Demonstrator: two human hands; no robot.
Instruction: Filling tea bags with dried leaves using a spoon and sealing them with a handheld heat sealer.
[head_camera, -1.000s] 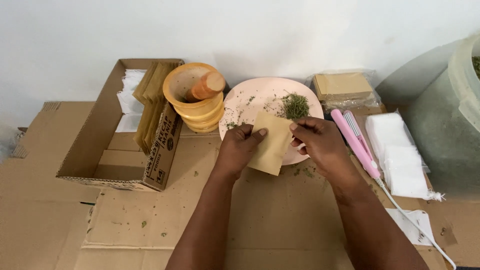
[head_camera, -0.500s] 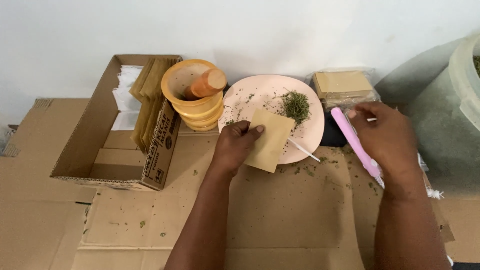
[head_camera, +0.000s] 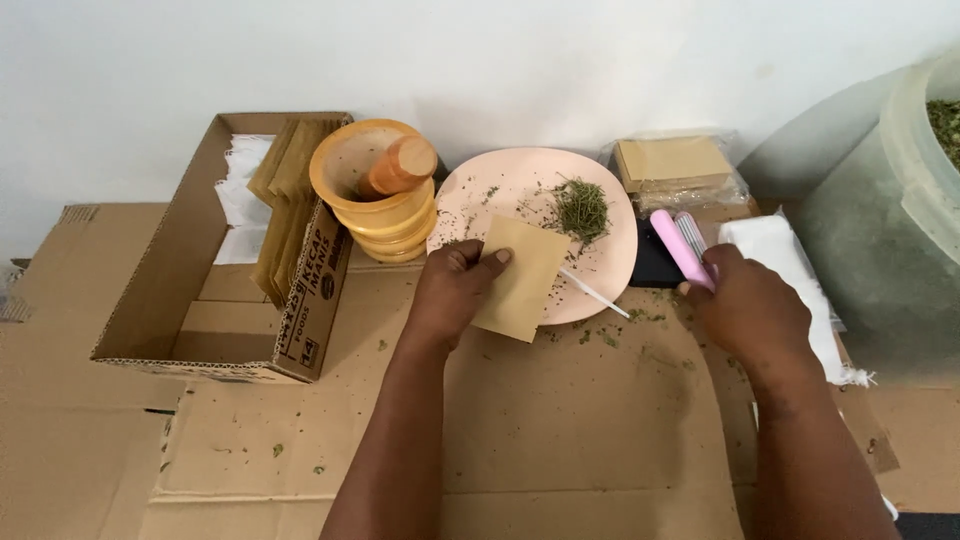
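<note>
Now the right hand (head_camera: 752, 310) has closed on the pink tool (head_camera: 683, 248) at right; the left hand (head_camera: 452, 290) pinches the thin, bendy paper bag (head_camera: 522, 280) by its edge.

Count of items in view, by kind:

- Hands: two, one left hand (head_camera: 455, 290) and one right hand (head_camera: 750, 310).
- Loose brown paper pouch (head_camera: 522, 278): one.
- Pink plate (head_camera: 520, 185): one.
- Heap of dried green herb (head_camera: 581, 207): one.
- White stick (head_camera: 595, 294): one.
- Orange bowls (head_camera: 385, 215): one stack, number within cannot be told.
- Wooden pestle (head_camera: 400, 166): one.
- Open cardboard box (head_camera: 170, 290): one.
- Pink handheld tool (head_camera: 682, 248): one.
- Wrapped packs of brown pouches (head_camera: 672, 165): one.
- Large clear tub (head_camera: 890, 230): one.
</note>
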